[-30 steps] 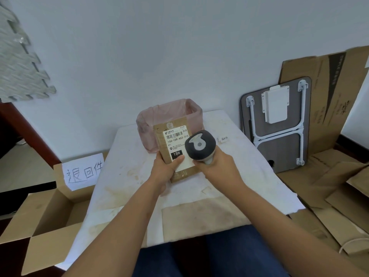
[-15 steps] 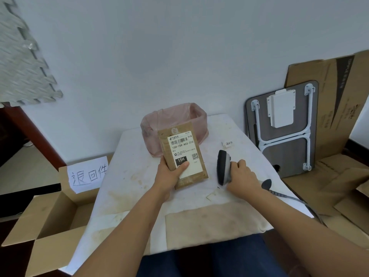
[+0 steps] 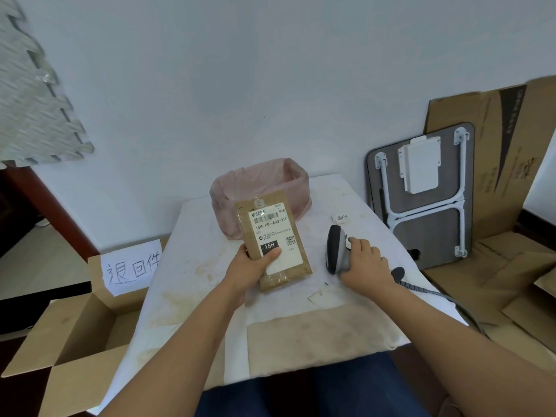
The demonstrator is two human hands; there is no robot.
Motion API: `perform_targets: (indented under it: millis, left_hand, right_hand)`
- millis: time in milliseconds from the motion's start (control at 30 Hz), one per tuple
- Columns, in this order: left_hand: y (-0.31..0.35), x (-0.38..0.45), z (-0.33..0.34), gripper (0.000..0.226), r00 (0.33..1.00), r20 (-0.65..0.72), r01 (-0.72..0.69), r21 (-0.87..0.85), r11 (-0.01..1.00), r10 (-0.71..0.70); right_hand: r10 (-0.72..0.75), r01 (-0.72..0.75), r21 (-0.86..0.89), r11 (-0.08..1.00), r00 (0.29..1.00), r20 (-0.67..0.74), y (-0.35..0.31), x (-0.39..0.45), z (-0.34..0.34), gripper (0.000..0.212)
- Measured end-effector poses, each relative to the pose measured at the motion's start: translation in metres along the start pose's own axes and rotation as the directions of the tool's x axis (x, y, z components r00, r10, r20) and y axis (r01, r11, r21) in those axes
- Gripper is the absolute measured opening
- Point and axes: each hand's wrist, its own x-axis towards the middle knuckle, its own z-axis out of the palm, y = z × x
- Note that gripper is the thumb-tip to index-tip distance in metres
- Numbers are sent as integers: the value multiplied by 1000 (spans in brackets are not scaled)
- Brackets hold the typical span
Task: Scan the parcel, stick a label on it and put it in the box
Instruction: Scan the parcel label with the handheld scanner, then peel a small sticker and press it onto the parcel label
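My left hand (image 3: 251, 267) holds a flat brown parcel (image 3: 272, 236) upright above the table, its white shipping label facing me, thumb on the black "15H" patch. My right hand (image 3: 365, 264) rests on the handle of the grey scanner (image 3: 335, 249), which lies on its side on the white table (image 3: 192, 266) to the right of the parcel. A small white label (image 3: 342, 218) lies on the table beyond the scanner. An open cardboard box (image 3: 69, 335) with a handwritten paper sign stands on the floor at the left.
A basket lined with a pink bag (image 3: 261, 185) stands at the table's far edge behind the parcel. A folded table (image 3: 427, 194) and flattened cardboard (image 3: 505, 152) lean against the wall at the right. The scanner's cable (image 3: 436, 293) trails off the right edge.
My right hand has lowered the scanner from in front of the parcel's label down onto the table at the right. The left hand has kept the parcel upright.
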Motion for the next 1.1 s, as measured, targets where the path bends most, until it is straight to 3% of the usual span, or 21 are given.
perform_targets:
  millis: [133, 233, 333, 433, 600, 800, 967, 1100]
  left_hand:
    - [-1, -10, -5, 80, 998, -14, 61, 112, 992, -60]
    - [3, -24, -4, 62, 993, 22, 111, 133, 985, -115]
    - [8, -43, 0, 51, 982, 76, 154, 184, 971, -171]
    - [9, -58, 3, 51, 972, 94, 187, 255, 949, -217]
    - [10, -73, 6, 61, 960, 80, 218, 394, 893, -270]
    - [19, -61, -2, 79, 996, -86, 76, 720, 690, -20]
    - [51, -33, 7, 61, 959, -25, -144, 816, 560, 283]
    - [73, 1, 29, 54, 931, 80, -271, 804, 529, 355]
  right_hand:
    - [-21, 22, 67, 998, 1000, -10, 4, -9, -3, 80]
    - [-26, 24, 93, 995, 1000, 11, 1, -16, -6, 79]
    - [-42, 47, 100, 994, 998, -54, -3, -23, -10, 75]
    - [-53, 70, 112, 991, 988, -147, -8, -29, -14, 72]
    - [-76, 97, 123, 988, 983, -166, -11, -33, -18, 66]
    - [-84, 131, 204, 970, 970, -227, -8, -22, -20, 51]
    - [7, 109, 398, 911, 961, -278, 6, 13, -30, 34]
    - [99, 57, 509, 859, 956, -275, 17, 48, -44, 35]
